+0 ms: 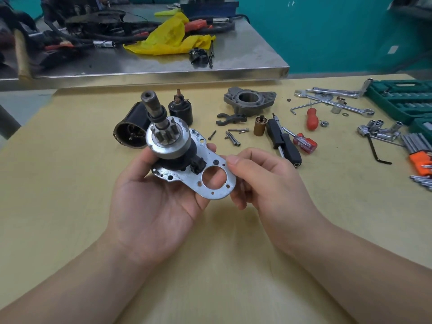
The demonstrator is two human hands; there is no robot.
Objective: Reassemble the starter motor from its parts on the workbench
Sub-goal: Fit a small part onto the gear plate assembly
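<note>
My left hand (149, 202) cradles the pinion drive assembly (167, 141) from below, its shaft pointing up and away. The assembly sits on a silver mounting plate (211, 181) with a large round hole. My right hand (254, 176) pinches the plate's right edge between thumb and fingers. Behind them on the wooden bench (70, 183) lie the black motor housing (131, 129), the black solenoid (180, 111), the grey nose housing (249, 99), a black shift fork (230, 119), a brass-coloured plunger (260, 126) and loose bolts (233, 135).
Screwdrivers (304, 142) and a black-handled driver (284, 142) lie right of the bolts. Wrenches (336, 102), sockets (378, 130), hex keys (418, 143) and a green tool case (402, 99) crowd the right side. A steel table (152, 64) with cables and a yellow rag (170, 38) stands behind.
</note>
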